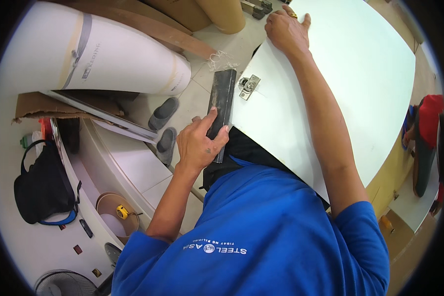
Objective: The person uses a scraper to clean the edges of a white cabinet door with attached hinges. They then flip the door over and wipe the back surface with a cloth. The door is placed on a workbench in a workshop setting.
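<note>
My left hand (198, 140) is closed round a long dark sanding block (224, 93), its index finger and thumb on the block. The block stands along the near left edge of a large white panel (360, 74), which lies in front of me and reaches over my lap. At the panel's far left edge my right hand (287, 32) grips the border, thumb spread on the top face and fingertips over the side. My right forearm stretches across the panel. A metal cabinet hinge (249, 87) is fixed near the edge, just right of the block.
A large white roll (128, 54) lies at the left, with grey slippers (164, 114) on the floor beside it. A black bag (44, 182) and a round container (117, 212) holding a yellow tape measure (122, 212) are lower left. Red and dark items (426, 133) stand at far right.
</note>
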Tool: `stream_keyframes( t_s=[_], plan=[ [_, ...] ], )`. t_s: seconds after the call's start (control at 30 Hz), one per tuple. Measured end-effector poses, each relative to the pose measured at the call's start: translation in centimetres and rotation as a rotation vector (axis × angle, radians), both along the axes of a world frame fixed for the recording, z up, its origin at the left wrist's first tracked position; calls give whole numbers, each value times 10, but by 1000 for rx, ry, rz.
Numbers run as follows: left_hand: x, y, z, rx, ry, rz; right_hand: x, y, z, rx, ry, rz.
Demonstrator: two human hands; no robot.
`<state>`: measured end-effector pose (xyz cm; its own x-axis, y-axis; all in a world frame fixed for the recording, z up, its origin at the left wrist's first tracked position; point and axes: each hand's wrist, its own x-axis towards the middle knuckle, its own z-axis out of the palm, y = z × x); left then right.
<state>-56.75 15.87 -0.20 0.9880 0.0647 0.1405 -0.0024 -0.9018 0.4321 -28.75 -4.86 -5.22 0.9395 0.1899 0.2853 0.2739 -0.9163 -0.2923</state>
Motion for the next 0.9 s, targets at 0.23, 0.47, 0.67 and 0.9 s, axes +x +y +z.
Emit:
stream_keyframes(
  t_s=[0.23,0.47,0.67,0.9],
  plan=[
    [57,-13,-14,-77,-27,-8,-7,-5,9,31,-14,11],
    [-3,-7,-1,-55,-149,-102,-8,-7,12,67,-42,23],
    [39,-4,-29,-144,-104,-30,-10,-7,15,32,47,3],
    [5,-11,-1,29,5,21,-11,-5,11,11,12,19]
  ],
)
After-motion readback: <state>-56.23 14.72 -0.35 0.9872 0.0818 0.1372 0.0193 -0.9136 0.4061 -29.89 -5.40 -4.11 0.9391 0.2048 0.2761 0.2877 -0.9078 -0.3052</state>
